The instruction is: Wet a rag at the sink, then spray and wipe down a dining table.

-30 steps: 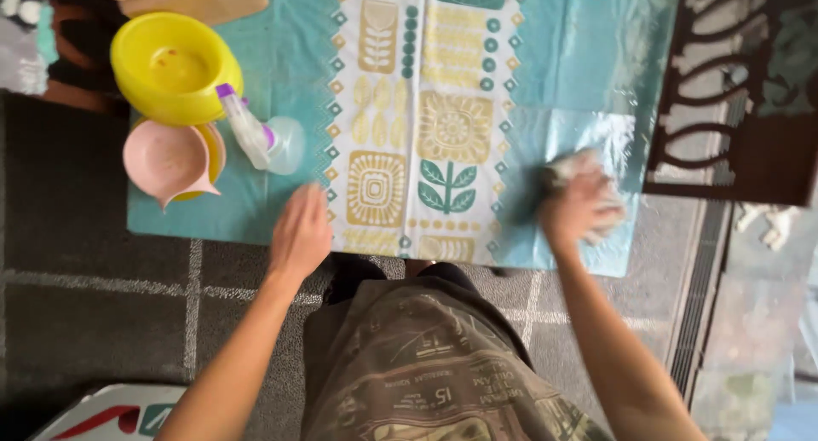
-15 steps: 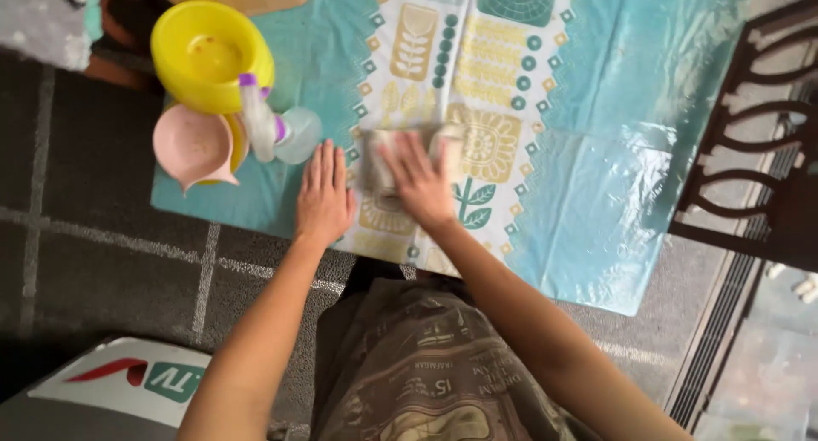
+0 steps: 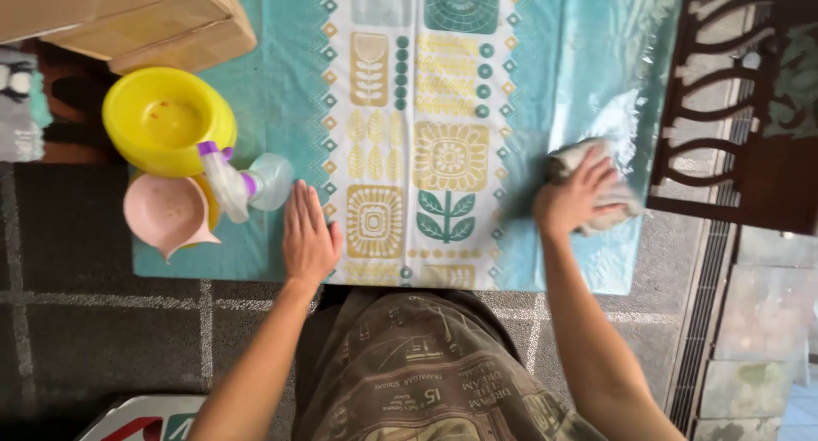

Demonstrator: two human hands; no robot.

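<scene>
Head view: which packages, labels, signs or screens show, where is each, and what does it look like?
Cardboard box: top left, at the table's far corner; tan, rectangular.
Spray bottle: lying on the tablecloth beside the left hand; clear, purple nozzle, no label visible.
Sign: bottom left, on the floor; white with red and green marks, mostly cut off.

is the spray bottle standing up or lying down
Lying down: the spray bottle rests on its side on the tablecloth, nozzle toward the yellow bowl.

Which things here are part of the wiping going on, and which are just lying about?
In use:
- cloth under the right hand
- patterned table cover, pressed flat by the left hand

Lying about:
- spray bottle
- yellow bowl
- pink bowl
- cardboard box
- dark chair
</scene>
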